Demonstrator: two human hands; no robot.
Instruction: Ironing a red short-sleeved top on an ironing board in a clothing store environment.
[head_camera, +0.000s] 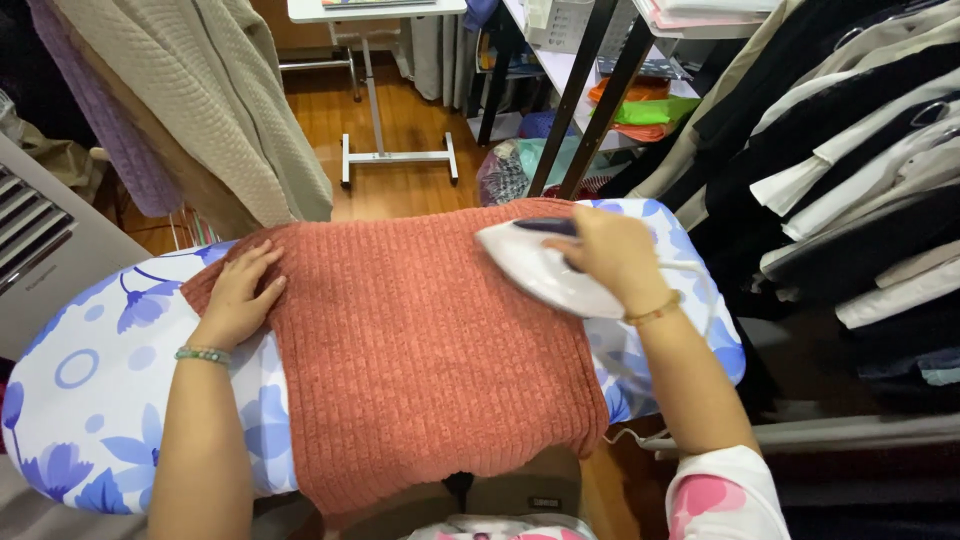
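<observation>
My right hand grips the iron on the sweater's right edge; left hand spread flat; most knit unpressed.

Rust ribbed sweater flat across board; white iron on its right edge.

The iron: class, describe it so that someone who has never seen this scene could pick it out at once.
Find the ironing board with its white cover printed with blue flowers, and the rust-orange ribbed sweater spread across it. On the sweater's far right edge, under the right hand, sits the iron. It is the only hard, glossy white thing among soft fabrics.
</observation>
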